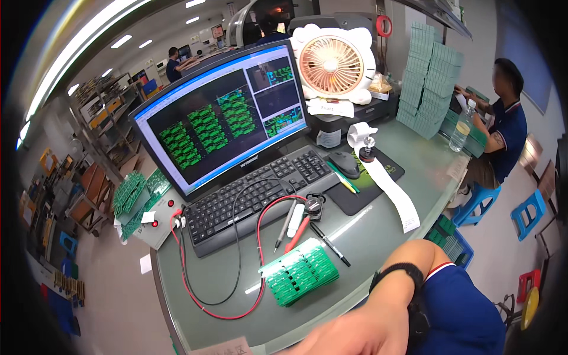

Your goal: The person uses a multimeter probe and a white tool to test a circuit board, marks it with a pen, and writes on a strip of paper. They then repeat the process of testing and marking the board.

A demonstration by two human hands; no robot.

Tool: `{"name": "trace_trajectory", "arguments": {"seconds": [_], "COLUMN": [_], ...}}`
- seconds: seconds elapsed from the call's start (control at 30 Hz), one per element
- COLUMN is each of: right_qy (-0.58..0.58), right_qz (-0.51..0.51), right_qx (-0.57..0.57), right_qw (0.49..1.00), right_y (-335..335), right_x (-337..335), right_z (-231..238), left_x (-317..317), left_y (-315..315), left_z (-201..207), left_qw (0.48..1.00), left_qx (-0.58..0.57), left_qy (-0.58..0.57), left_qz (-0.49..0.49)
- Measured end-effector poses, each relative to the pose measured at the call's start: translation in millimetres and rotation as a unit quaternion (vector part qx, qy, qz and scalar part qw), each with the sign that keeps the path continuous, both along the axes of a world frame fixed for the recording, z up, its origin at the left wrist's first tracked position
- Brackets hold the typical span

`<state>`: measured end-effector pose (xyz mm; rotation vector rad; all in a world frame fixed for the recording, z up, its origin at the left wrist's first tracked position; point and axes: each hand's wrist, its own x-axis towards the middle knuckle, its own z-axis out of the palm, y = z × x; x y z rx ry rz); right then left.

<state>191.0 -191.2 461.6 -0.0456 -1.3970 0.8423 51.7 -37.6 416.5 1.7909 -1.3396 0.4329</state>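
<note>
My right hand (349, 335) is at the lower edge, cut off by the frame and partly blurred; its fingers do not show. A black band circles the bent right arm. Out of view is my left hand. Nearest to the right hand, a stack of green circuit boards (300, 273) lies on the green desk top (337, 299), apart from the hand. Just behind the stack are a red test probe (297, 235), a grey pen-shaped tool (285, 226), a white marker-like stick (295, 220) and a black pen (330, 244).
Red and black test leads (260, 254) loop across the desk's left side. Behind are a keyboard (260, 192), monitor (219, 118), mouse (344, 165), paper strip (390, 192) and fan (332, 65). Tall board stacks (429, 83) and a bottle (461, 131) stand right, near a seated person (506, 124).
</note>
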Motion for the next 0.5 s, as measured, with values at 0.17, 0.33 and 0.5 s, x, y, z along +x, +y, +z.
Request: {"name": "trace_trajectory", "arguments": {"seconds": [0.17,0.33,0.5], "right_qy": [0.012,0.089,0.087], "right_qz": [-0.320,-0.468,-0.503], "right_qx": [-0.187,-0.294,-0.325], "right_qw": [0.929,0.829,0.796], "right_y": [-30,-43,-47], "right_x": [86,164,192], "right_z": [-12,-86,-124], "left_x": [71,190,253], "left_y": [13,12,8], "left_z": [39,-6,-49], "left_qw": [0.934,0.832,0.740], "left_qx": [0.176,0.274,0.416], "left_qy": [0.113,0.261,0.312], "left_qz": [0.290,0.407,0.426]}}
